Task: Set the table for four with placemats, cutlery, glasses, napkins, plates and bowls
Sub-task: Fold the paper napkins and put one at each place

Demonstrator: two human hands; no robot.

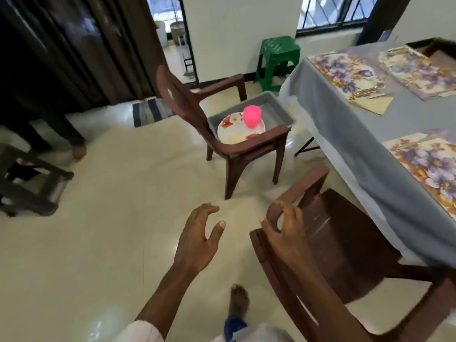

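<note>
Cream tiles lie under the empty left hand [197, 233], fingers released. Ahead, a floral round plate [234, 132] and pink plastic cup [252, 116] wait in a grey plastic tub [278, 104]. The right hand [286, 233] has its fingers grasping a brown plastic chair [350, 248] by the armrest; it is best freed for a two-handed lift toward the grey-clothed surface [345, 134].

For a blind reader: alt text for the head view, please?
A person's right hand grips the near chair beside a table with floral placemats; the left hand is open. The far chair holds a tray with a plate and pink cup.
</note>
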